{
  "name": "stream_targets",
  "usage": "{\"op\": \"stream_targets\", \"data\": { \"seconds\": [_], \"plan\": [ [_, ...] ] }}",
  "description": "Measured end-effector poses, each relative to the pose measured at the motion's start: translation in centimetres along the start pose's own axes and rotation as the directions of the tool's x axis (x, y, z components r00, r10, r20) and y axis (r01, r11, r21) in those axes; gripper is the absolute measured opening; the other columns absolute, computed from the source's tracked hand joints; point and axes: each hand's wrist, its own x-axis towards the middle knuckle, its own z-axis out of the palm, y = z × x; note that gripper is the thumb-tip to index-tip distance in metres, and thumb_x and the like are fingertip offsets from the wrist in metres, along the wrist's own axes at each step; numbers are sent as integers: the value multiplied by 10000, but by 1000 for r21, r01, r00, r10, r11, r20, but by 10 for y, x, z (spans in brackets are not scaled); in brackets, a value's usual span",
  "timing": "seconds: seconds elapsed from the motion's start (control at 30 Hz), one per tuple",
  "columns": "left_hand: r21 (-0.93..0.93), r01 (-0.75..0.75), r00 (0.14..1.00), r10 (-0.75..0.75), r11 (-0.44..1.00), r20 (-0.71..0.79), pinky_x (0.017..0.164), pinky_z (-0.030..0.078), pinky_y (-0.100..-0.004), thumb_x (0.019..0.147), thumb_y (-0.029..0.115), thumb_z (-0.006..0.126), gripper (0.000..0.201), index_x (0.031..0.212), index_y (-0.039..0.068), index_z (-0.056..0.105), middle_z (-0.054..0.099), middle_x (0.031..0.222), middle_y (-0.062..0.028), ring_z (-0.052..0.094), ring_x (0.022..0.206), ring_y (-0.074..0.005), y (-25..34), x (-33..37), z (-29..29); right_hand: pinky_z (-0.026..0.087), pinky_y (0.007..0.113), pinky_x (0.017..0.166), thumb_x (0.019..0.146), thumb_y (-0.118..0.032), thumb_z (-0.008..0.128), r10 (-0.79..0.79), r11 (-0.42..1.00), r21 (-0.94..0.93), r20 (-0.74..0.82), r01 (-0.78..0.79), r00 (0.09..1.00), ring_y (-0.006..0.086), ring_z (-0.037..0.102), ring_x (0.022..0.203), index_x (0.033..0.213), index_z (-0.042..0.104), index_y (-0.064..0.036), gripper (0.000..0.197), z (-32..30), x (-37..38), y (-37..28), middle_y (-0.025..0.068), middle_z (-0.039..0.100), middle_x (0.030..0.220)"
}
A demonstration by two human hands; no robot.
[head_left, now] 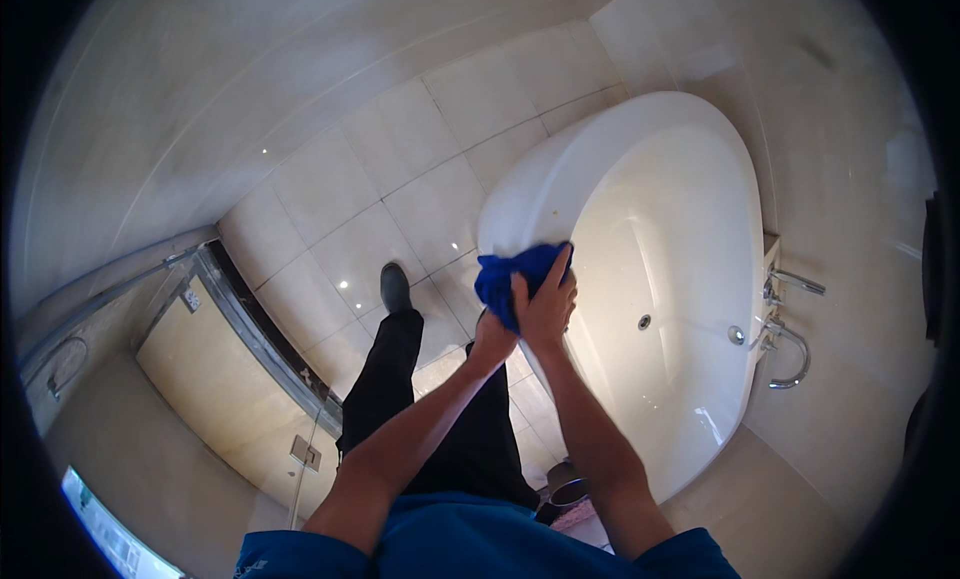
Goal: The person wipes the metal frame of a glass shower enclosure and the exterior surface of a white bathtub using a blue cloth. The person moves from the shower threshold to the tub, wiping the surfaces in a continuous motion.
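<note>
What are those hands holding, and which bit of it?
A bunched blue cloth: the right hand holds its right side. The left hand is at its near edge, but its grip is hidden.

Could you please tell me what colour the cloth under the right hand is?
The cloth is deep blue, shown best in the head view.

Cloth (520,271) looks matt, textile; bathtub (655,214) is smooth and glossy; spout (804,357) is polished metal; floor tiles (430,214) are smooth, faintly glossy.

A crumpled, deep-blue cloth (508,277) sits bunched against the left rim of a glossy white oval bathtub (556,184).
</note>
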Motion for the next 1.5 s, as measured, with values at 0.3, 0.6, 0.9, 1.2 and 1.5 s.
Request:
{"op": "stream_targets", "data": {
  "seconds": [0.3,0.6,0.9,1.2,1.5],
  "plan": [
    [-32,-51,994,54,998,90,874,466,-414,925,229,485,449,1326,39,416,599,1120,-258,567,1084,-397,-24,5,2,319,504,1020,781,-416,630,-169,985,8,-100,170,981,459,426,1179,1371,291,78,841,4,10,-2,308,430,1288],
    [-73,176,984,-178,982,-25,836,462,-378,938,444,432,430,1115,99,618,649,1041,-198,612,1009,-331,2,99,-8,327,448,1039,800,-423,609,-246,969,-44,-233,243,941,377,409,1253,1428,213,50,880,5,95,-12,249,384,1384],
    [-372,77,988,-122,925,-99,769,437,-259,939,340,486,394,1107,9,617,625,945,-27,530,844,-103,-30,29,14,390,456,976,786,-405,638,-368,926,-152,-154,346,917,384,485,1148,1420,250,24,858,-2,67,-4,241,479,1263],
    [-618,53,982,-153,784,-110,806,444,-274,959,423,480,457,1185,36,569,611,1046,-37,533,963,-99,-76,-34,62,366,504,982,726,-247,684,-387,915,-109,42,389,921,443,440,1150,1423,275,-19,840,-15,-45,31,285,426,1279],
    [-555,166,983,-179,815,31,763,452,-276,922,460,532,486,1121,23,611,628,1015,-51,562,899,-112,-60,-6,32,331,495,1034,740,-237,668,-235,958,-176,-27,227,972,428,408,1226,1404,291,-22,793,-7,-46,10,251,410,1350]
  ]
}}
